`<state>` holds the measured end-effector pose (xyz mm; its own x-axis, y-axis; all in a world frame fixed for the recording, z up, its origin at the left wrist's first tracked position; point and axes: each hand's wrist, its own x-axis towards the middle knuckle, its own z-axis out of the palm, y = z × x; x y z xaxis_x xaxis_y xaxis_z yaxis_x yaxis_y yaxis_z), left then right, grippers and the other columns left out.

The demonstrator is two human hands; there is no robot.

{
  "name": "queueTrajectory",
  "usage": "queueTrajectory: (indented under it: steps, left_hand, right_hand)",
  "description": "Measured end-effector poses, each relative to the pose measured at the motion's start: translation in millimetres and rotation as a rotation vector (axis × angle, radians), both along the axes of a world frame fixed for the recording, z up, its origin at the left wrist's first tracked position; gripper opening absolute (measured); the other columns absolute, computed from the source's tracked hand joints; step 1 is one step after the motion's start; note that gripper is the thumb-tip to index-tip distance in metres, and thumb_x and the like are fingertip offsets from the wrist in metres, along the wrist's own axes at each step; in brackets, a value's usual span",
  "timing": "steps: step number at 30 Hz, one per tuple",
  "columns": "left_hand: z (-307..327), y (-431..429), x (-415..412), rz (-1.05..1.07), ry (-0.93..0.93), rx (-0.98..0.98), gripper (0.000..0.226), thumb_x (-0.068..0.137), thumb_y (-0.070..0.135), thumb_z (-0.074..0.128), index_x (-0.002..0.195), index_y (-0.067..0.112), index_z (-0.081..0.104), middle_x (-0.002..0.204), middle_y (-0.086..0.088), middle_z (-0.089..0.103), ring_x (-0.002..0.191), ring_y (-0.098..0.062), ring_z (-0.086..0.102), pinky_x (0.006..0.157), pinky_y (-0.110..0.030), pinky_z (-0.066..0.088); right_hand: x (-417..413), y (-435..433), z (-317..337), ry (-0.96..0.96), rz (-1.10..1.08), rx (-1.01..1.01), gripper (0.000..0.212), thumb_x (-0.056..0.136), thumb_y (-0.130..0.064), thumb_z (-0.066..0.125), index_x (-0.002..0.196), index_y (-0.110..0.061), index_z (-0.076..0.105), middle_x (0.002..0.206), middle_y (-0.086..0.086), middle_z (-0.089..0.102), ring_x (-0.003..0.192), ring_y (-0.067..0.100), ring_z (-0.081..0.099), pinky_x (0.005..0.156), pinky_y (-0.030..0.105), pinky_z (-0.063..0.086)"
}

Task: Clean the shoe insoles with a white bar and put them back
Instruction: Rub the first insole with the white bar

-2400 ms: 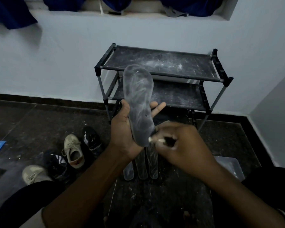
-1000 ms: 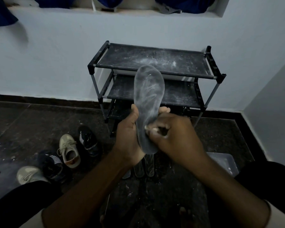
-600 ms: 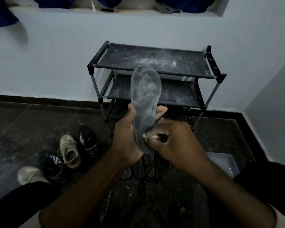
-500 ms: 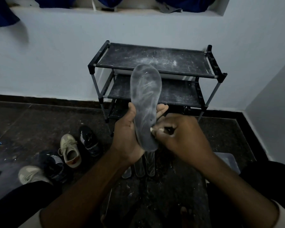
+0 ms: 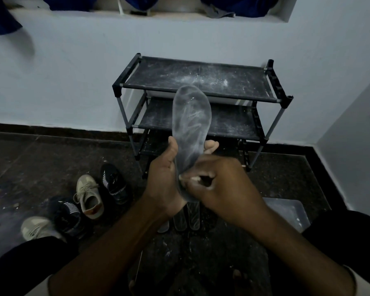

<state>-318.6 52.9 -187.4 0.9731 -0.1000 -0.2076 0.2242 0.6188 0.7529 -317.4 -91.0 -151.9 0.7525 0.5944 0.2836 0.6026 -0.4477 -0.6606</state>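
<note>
Now | left fingers (image 5: pixel 211 146) wrap insole (image 5: pixel 191 120) | right fingers (image 5: pixel 205 169) pinch white bar (image 5: pixel 181 176)

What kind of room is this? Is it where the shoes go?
Probably a shoe corner in a home. A black shoe rack stands against the plain wall, sneakers sit on the dark floor beside it, and the left hand holds a dusty insole.

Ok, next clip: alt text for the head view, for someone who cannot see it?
The left hand holds a dusty grey insole upright while the right hand presses a small white bar against its lower end. Behind stands a black shoe rack; shoes lie on the dark floor to the left, more insoles below the hands.
</note>
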Motion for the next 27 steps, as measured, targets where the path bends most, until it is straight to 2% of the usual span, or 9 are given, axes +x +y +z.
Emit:
queueTrajectory:
  steps: [2,5,10,15,17,20,24,27]
  left_hand:
    - [1.7,1.2,0.5,-0.008,0.003,0.000,0.082,0.106,0.062,0.015,0.142,0.000,0.053,0.144,-0.019,0.059,0.138,-0.029,0.055,0.114,-0.048,0.040]
    - [5.3,-4.7,-4.4,0.011,-0.015,-0.034,0.071,0.107,0.057,0.021,0.139,0.005,0.056,0.139,-0.020,0.063,0.131,-0.031,0.060,0.110,-0.045,0.047]
    - [1.1,-1.3,0.2,0.002,0.023,-0.018,0.081,0.106,0.062,0.015,0.147,-0.001,0.047,0.145,-0.019,0.058,0.139,-0.028,0.053,0.110,-0.046,0.044]
    - [5.6,-7.7,-4.9,0.035,-0.013,-0.045,0.068,0.106,0.056,0.025,0.140,0.005,0.056,0.141,-0.023,0.060,0.136,-0.037,0.054,0.116,-0.051,0.040]
    - [5.3,-6.9,-3.7,0.037,-0.002,-0.032,0.070,0.106,0.057,0.024,0.139,0.004,0.056,0.141,-0.022,0.061,0.135,-0.035,0.056,0.113,-0.050,0.043]
    - [5.0,-4.4,-2.8,-0.001,0.014,-0.032,0.076,0.107,0.059,0.020,0.138,0.001,0.057,0.142,-0.021,0.060,0.135,-0.030,0.057,0.109,-0.046,0.045]
    - [4.9,-9.6,-6.4,0.019,0.005,-0.063,0.066,0.108,0.055,0.026,0.139,0.007,0.058,0.139,-0.019,0.063,0.133,-0.031,0.059,0.114,-0.047,0.042]
    - [4.3,-8.8,-5.4,0.012,0.008,-0.007,0.073,0.107,0.058,0.020,0.141,0.005,0.056,0.139,-0.017,0.064,0.132,-0.028,0.060,0.110,-0.047,0.043]
  right_hand:
    - [4.2,-6.3,0.1,0.020,-0.033,-0.001,0.008,0.088,-0.018,0.074,0.087,-0.022,0.081,0.084,-0.012,0.070,0.075,0.003,0.066,0.068,0.034,0.056]
    - [19.2,-10.9,2.5,-0.005,-0.128,0.079,0.008,0.087,-0.016,0.075,0.088,-0.021,0.081,0.084,-0.011,0.072,0.075,0.004,0.067,0.068,0.036,0.057]
    - [0.3,-5.2,2.5,0.027,0.013,-0.003,0.009,0.087,-0.017,0.074,0.089,-0.022,0.081,0.084,-0.012,0.070,0.075,0.003,0.066,0.067,0.032,0.056]
    - [19.6,-10.5,3.2,-0.017,-0.162,0.061,0.008,0.087,-0.017,0.075,0.087,-0.023,0.081,0.085,-0.014,0.071,0.075,0.001,0.067,0.068,0.031,0.057]
    - [10.3,-3.9,4.4,-0.026,-0.093,0.031,0.009,0.087,-0.015,0.074,0.086,-0.021,0.081,0.085,-0.013,0.071,0.075,0.001,0.066,0.067,0.025,0.056]
    - [0.0,-4.4,5.1,0.016,-0.021,-0.019,0.009,0.087,-0.016,0.074,0.082,-0.019,0.080,0.082,-0.012,0.070,0.072,0.003,0.066,0.065,0.029,0.056]
    - [17.3,-7.8,6.0,-0.038,-0.204,0.053,0.008,0.085,-0.016,0.075,0.080,-0.021,0.080,0.077,-0.013,0.069,0.068,0.003,0.065,0.062,0.026,0.054]
    - [4.4,0.1,6.2,-0.018,-0.096,0.017,0.009,0.087,-0.014,0.074,0.080,-0.016,0.079,0.078,-0.008,0.069,0.069,0.006,0.065,0.064,0.031,0.055]
